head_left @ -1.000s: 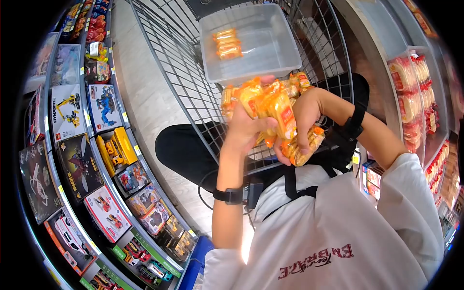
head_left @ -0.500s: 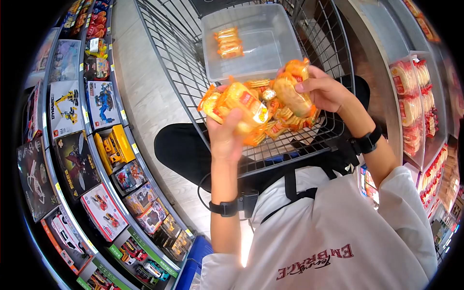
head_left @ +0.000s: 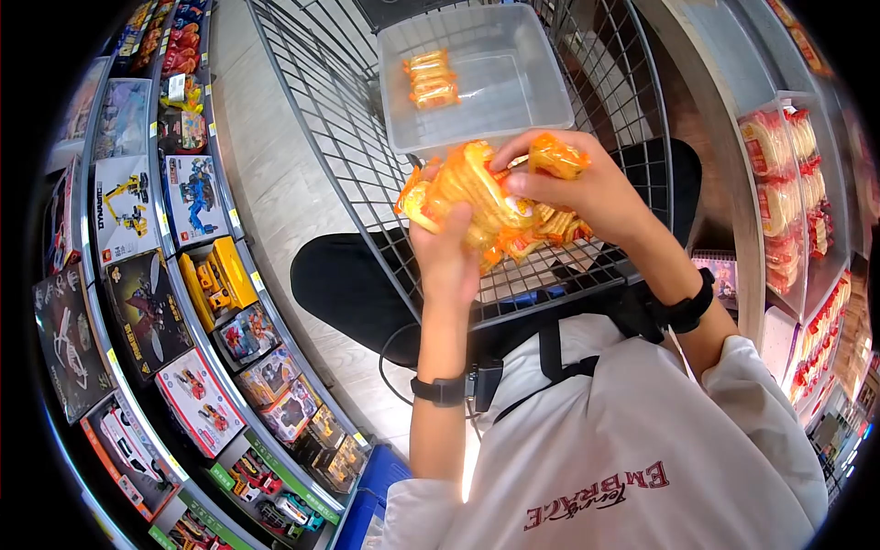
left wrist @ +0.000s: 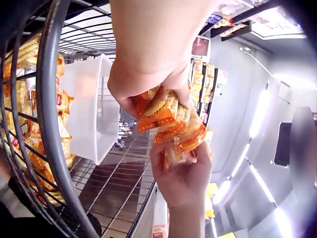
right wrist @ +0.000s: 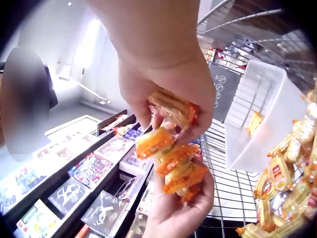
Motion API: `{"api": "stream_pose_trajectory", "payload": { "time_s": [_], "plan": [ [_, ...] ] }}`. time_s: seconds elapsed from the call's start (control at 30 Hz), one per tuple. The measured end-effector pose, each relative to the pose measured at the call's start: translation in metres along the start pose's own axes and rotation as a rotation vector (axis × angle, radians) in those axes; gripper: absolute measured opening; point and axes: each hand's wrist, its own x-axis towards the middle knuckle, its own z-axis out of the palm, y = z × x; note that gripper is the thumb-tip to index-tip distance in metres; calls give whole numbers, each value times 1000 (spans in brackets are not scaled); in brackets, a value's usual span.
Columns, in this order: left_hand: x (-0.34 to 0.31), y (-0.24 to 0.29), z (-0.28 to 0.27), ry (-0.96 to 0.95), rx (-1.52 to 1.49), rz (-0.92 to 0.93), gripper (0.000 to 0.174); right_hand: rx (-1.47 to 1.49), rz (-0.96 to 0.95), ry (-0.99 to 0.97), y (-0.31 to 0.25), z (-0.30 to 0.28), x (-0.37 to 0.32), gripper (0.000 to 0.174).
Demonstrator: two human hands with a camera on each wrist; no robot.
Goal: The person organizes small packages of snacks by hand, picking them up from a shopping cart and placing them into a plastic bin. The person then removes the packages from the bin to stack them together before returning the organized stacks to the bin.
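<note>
Over the cart, my left hand (head_left: 445,261) grips several packets of crackers (head_left: 477,197) in clear and orange wrappers, fanned side by side. My right hand (head_left: 596,188) holds another cracker packet (head_left: 559,156) in its curled fingers, its fingertips right at the left hand's bunch. In the right wrist view that packet (right wrist: 171,106) lies under the right palm, just above the bunch (right wrist: 181,171) in the left hand. A clear plastic bin (head_left: 504,92) stands beyond the hands with a short row of cracker packets (head_left: 431,80) at its left side.
The wire shopping cart (head_left: 344,170) surrounds the bin, and a heap of loose cracker packets (right wrist: 285,181) lies in it, partly hidden by my hands. Shelves of boxed toys (head_left: 128,206) run along the left. On the right, a clear shelf bin (head_left: 779,192) holds red-and-white bags.
The hands first worked close together, then parted with packets in each. Now the right hand has moved left, back against the left hand's bunch. The row in the bin has not changed.
</note>
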Motion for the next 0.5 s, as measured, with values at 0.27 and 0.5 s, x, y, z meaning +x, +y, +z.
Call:
{"api": "stream_pose_trajectory", "payload": {
  "time_s": [0.27,0.5],
  "plan": [
    [-4,-6,8,20,96,-33,56,453,85,-24,22,-6,-2,35],
    [0,-15,2,65,430,65,56,337,105,-19,36,-6,-2,38]
  ]
}}
